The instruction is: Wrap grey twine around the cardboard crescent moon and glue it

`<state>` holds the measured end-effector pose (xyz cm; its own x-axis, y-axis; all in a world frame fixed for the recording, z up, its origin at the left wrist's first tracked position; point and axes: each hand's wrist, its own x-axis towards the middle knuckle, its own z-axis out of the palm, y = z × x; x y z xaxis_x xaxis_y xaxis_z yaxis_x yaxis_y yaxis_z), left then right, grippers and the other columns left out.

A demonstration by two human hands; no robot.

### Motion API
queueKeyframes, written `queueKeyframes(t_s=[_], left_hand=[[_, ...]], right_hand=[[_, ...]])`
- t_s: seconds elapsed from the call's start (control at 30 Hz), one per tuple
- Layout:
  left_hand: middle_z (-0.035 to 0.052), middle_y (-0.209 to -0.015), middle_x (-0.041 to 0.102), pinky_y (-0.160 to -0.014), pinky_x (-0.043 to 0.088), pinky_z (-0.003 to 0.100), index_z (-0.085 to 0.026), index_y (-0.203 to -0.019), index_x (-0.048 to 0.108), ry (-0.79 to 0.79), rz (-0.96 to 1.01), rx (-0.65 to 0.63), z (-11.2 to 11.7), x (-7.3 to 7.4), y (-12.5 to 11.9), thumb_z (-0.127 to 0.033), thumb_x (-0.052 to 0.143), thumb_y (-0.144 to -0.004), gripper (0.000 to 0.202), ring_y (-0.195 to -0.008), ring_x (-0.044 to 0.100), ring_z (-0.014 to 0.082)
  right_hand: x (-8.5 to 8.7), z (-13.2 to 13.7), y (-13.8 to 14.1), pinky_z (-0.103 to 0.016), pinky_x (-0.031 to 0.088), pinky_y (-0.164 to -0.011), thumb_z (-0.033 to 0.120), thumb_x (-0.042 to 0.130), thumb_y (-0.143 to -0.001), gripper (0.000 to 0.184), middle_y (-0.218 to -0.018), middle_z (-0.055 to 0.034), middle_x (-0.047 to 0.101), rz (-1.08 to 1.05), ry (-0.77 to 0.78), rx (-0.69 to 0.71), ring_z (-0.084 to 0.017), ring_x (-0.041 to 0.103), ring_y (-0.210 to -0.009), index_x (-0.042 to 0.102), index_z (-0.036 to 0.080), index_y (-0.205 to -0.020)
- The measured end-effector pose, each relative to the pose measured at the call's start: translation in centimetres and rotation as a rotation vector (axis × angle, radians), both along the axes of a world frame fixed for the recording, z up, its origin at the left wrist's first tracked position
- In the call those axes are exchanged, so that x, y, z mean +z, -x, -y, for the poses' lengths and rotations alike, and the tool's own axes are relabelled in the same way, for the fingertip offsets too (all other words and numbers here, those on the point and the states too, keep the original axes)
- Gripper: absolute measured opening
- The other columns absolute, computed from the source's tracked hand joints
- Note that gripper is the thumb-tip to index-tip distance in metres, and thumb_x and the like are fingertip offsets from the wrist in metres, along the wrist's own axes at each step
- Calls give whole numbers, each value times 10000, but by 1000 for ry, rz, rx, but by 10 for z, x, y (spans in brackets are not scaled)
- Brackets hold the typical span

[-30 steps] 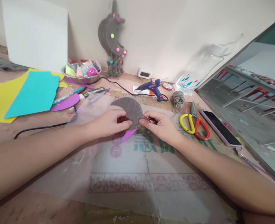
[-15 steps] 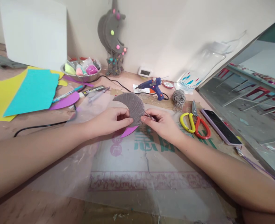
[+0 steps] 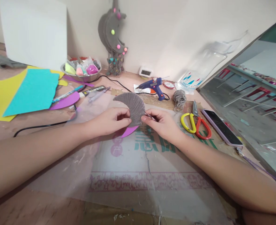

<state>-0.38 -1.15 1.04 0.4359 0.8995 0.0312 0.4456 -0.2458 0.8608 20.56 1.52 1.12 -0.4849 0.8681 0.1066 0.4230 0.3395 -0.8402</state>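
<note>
A crescent moon cutout (image 3: 133, 107), wrapped in grey yarn, is held up over the work sheet. Purple foam (image 3: 129, 131) shows bare at its lower tip. My left hand (image 3: 119, 119) pinches the crescent's inner edge between thumb and fingers. At the outer edge, my right hand (image 3: 158, 122) is closed around a thin, dark metal tool (image 3: 150, 116), perhaps tweezers, whose tip meets the yarn. The right thumb touches the crescent's rim. A loose grey yarn strand (image 3: 148, 161) trails down below.
Behind the hands lie a blue glue gun (image 3: 152, 85) and a grey yarn ball (image 3: 179, 100). To the right are scissors (image 3: 194, 122) and a phone (image 3: 222, 127). Foam sheets (image 3: 31, 92) and a bowl of clay packets (image 3: 93, 77) occupy the left. A decorated moon (image 3: 109, 34) hangs behind.
My left thumb has drawn back slightly to the left on the crescent. Everything else keeps nearly the same place.
</note>
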Motion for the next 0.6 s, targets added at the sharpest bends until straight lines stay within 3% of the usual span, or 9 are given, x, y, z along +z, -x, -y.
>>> queueKeyframes(t_s=[0.23, 0.6], left_hand=[[-41, -598, 546, -560, 397, 234, -182, -694, 507, -36, -24, 4, 1, 4, -1, -276, 525, -805, 147, -576, 514, 106], [-38, -585, 525, -563, 396, 247, -181, -675, 511, -33, -23, 10, -4, 0, 1, -234, 523, -760, 101, -595, 514, 122]], right_hand=[[-1, -1, -1, -240, 368, -595, 352, 576, -808, 202, -701, 4, 553, -22, -15, -3, -107, 451, -635, 626, 157, -787], [2, 3, 2, -232, 284, -518, 345, 581, -800, 204, -613, 38, 426, 18, -10, 10, -79, 338, -544, 565, 165, -705]])
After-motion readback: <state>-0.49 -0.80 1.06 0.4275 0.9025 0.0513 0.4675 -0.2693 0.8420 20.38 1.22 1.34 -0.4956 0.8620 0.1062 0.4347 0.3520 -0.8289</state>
